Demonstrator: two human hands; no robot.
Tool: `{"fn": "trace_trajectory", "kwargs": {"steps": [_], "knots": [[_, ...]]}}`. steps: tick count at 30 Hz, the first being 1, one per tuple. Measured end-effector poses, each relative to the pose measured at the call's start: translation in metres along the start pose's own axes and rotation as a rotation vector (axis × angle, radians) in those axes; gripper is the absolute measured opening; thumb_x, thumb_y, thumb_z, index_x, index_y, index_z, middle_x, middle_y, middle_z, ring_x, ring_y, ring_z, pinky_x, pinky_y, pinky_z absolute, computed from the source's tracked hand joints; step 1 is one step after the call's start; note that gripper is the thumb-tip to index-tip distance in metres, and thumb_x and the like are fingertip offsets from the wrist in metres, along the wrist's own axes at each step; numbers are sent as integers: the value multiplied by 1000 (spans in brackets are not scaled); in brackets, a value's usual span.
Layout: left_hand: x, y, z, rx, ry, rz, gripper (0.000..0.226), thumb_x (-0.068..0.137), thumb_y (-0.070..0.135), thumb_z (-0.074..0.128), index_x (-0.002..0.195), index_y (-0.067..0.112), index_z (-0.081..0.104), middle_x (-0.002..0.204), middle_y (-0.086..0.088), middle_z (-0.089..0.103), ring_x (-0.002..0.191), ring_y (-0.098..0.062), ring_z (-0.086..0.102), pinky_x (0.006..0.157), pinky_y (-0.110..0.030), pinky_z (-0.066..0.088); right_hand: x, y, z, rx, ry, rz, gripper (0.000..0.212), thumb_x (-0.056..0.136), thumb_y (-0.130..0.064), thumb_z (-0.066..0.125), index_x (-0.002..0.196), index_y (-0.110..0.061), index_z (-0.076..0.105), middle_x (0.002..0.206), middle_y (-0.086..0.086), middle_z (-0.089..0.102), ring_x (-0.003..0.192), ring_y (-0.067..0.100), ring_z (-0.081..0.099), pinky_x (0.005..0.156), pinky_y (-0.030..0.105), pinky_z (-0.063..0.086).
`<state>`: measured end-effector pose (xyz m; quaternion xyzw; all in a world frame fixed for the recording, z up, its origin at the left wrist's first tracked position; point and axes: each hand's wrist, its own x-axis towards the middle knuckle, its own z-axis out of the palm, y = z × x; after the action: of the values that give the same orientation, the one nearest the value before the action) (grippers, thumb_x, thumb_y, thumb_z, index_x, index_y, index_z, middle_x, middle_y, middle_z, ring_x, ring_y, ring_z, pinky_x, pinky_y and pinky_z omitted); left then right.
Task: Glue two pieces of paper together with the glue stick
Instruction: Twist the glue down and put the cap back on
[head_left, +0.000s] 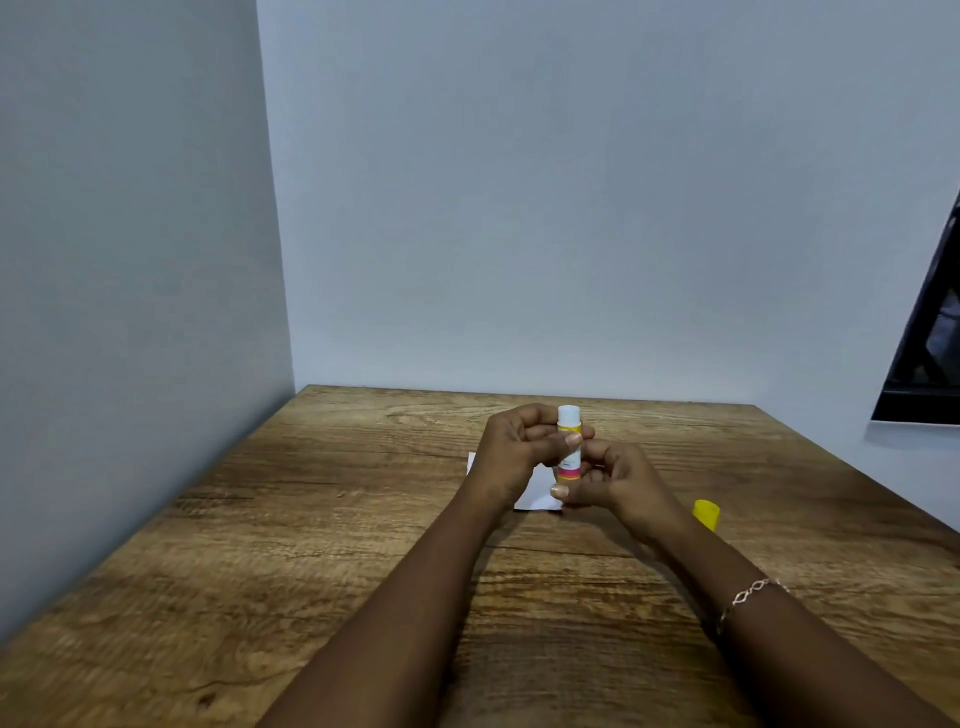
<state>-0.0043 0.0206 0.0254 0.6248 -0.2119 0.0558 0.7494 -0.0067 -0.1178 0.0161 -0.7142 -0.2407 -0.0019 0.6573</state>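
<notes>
An uncapped glue stick, white with yellow and pink bands, stands upright above the table between both hands. My left hand grips its upper body with thumb and fingers. My right hand pinches its lower end. Its yellow cap lies on the table to the right of my right wrist. White paper lies flat under the hands, mostly hidden by them; I cannot tell how many sheets it is.
The wooden table sits in a corner, with grey walls on the left and behind. A dark framed screen leans at the far right edge.
</notes>
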Motion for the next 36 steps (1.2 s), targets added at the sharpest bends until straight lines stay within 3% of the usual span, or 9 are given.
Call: {"fn": "trace_trajectory", "kwargs": {"steps": [3,8,12,16,22,26,31,34,36], "knots": [[0,1,-1,9,-2,10,10,85,-2,57,89,5,63,85,-5,72,72,-18,66,72,-33,52,-1,-1,2,-33,4,-25,24,70,14,65,81,-8,66,54,-5,61,49,7,57,50,19,52],[1,2,-3,-64,-36,-18,16,87,-3,53,88,9,64,80,5,74,72,-13,68,66,-28,55,-2,0,-5,203,-107,67,22,82,8,52,96,-3,65,82,5,74,75,15,70,64,22,57],[2,2,-4,-27,-17,7,10,82,-3,60,85,6,63,75,4,76,68,-14,67,64,-27,56,-1,0,-6,143,-76,25,22,76,14,56,88,-1,66,68,6,69,59,14,64,57,23,56],[1,1,-1,-28,-26,13,11,79,-7,62,83,2,55,68,5,75,60,-5,68,51,-14,49,1,0,-2,-28,-30,-17,26,66,19,64,82,-3,65,53,-5,61,47,3,56,48,18,51],[2,3,-7,-50,-35,5,12,85,-1,58,96,-3,56,77,4,76,66,-12,68,58,-23,55,0,1,-11,170,-124,45,25,78,5,57,99,-6,66,88,6,74,81,17,70,69,23,58],[3,2,-7,-33,-48,4,10,82,-1,60,91,1,56,77,3,76,67,-13,68,60,-24,56,-1,1,-10,194,-121,44,21,74,6,59,92,-3,66,77,7,73,67,16,68,63,24,57],[2,1,-3,-11,-49,13,23,78,-7,62,73,11,48,71,4,76,63,-7,69,52,-15,49,0,0,-2,-13,-32,-19,25,68,16,65,81,-5,65,69,11,54,50,7,54,49,19,50],[3,1,-5,-18,-43,25,15,81,-2,62,79,7,50,74,3,76,66,-13,68,58,-20,53,1,1,-3,-5,-41,-25,23,71,12,64,80,-9,66,69,9,58,54,8,57,53,23,51],[3,1,-7,-42,-53,21,10,84,-2,59,91,1,52,75,3,76,61,-15,65,51,-20,51,0,2,-7,86,-114,15,23,79,8,57,91,-8,67,81,6,68,69,12,66,61,23,55]]}}
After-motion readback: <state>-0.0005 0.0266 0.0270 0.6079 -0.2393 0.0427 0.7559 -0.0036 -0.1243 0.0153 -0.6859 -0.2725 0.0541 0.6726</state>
